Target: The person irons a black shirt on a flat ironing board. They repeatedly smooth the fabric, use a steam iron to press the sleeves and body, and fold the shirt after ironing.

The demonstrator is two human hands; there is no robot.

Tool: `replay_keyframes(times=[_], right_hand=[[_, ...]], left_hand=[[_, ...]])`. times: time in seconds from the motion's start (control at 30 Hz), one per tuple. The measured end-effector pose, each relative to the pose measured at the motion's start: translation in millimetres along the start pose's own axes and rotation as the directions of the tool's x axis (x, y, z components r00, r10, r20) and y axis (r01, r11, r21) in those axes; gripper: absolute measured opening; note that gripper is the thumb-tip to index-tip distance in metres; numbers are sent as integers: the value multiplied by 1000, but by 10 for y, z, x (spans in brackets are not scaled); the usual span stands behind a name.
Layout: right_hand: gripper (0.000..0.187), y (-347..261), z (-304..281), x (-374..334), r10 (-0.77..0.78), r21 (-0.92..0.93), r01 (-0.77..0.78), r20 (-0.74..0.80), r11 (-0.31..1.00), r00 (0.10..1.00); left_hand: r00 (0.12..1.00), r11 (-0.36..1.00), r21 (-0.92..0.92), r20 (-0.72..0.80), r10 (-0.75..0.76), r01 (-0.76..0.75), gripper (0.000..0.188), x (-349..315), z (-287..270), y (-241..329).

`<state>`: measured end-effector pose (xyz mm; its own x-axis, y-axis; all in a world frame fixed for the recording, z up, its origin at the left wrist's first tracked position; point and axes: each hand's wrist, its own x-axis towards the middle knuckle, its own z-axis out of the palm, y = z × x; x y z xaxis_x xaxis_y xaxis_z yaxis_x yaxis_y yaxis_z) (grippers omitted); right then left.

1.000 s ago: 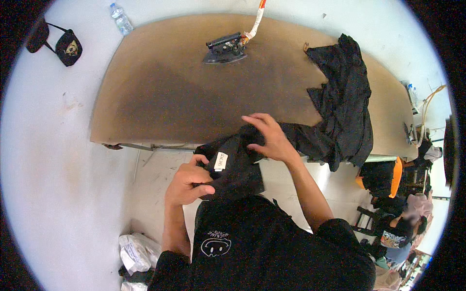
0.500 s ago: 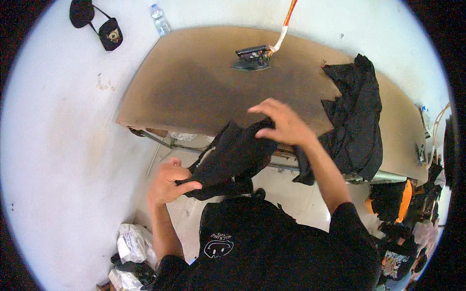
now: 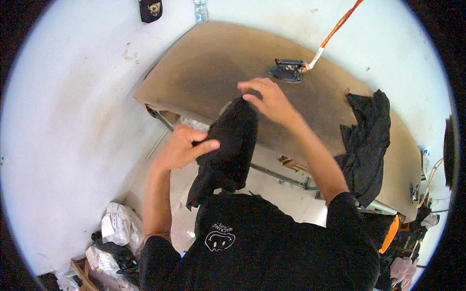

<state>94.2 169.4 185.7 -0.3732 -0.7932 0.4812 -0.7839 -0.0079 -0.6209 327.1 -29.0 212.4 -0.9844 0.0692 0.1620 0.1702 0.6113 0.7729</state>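
A piece of black cloth (image 3: 228,140) hangs slanted between my hands, over the near edge of the brown padded table (image 3: 194,63). My left hand (image 3: 187,148) is closed on its left edge, the thumb lying on top. At the cloth's upper end is my right hand (image 3: 269,99), its thumb against the fabric and its fingers curled, slightly blurred. The cloth's lower end drops in front of my black shirt. Beyond my right hand, an iron (image 3: 287,71) rests on the table, its cord wrapped in orange and white.
More black fabric (image 3: 366,145) lies crumpled over the table's right side. A water bottle (image 3: 201,11) stands at the far left corner. White plastic bags (image 3: 120,223) are piled at lower left, beside the wall. Dark and orange items (image 3: 390,234) lie at lower right.
Both hands have risen toward the table with the black cloth, which now hangs more upright. My view has turned, so the iron and bottle appear farther right.
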Motion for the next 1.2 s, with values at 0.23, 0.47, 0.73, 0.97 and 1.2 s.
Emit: replay_keyframes(times=[0.23,0.47,0.73,0.97,1.2], right_hand=[[27,-656,1345,-762,286,430,-262,10,864,958],[24,-250,688,-592,389,416,-348,-15,840,921],[27,-385,796,-457,347,180,-320,-140,930,928],[37,15,6,-776,-49,233,26,91,972,995],[55,225,38,-1637,499,-363,-346,560,865,661]], left_hand=[[915,981,-166,-370,-161,106,30,348,-86,-156],[774,918,-377,-544,-324,119,21,579,-54,-281],[756,948,-317,-621,-208,1,19,764,173,-81],[662,889,-454,-647,-378,63,19,336,696,-510],[129,957,-130,-977,-167,258,23,-760,-523,-1076]])
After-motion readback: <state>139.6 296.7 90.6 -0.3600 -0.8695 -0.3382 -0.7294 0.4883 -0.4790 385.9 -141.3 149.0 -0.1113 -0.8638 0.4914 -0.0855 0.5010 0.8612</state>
